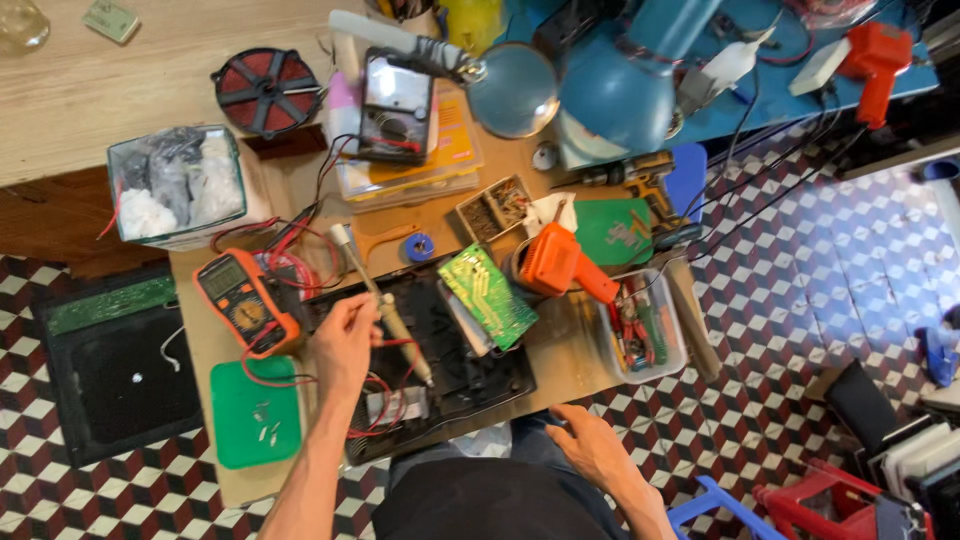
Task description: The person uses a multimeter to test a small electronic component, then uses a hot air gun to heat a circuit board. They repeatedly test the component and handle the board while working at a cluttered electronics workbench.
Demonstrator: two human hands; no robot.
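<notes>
Wooden-handled and slim, the soldering iron (385, 305) sits in the grip of the left hand (343, 345), fingers closed narrowly around its handle — the tip slants down past the hand, over the black opened device (440, 360) on the worktop (560, 345). Just beyond that grip, further from the person, lies the orange multimeter (245, 300) with red leads curling around it; directly beside the hand, on its outer side, is a green tray (255, 412) holding a few small pale parts. On the other side of the iron's tip, a green circuit board (488, 295) leans tilted against the device, and past it stands an orange soldering gun (560, 265) next to a clear tub of hand tools (645, 325).

The right hand (590, 445) rests at the near edge of the worktop, fingers loosely spread and holding nothing, well apart from the iron. Farther off from both hands are an analogue meter (397, 105) lying on a stack of books, a red wire spool (267, 90) and a blue desk lamp (610, 95).
</notes>
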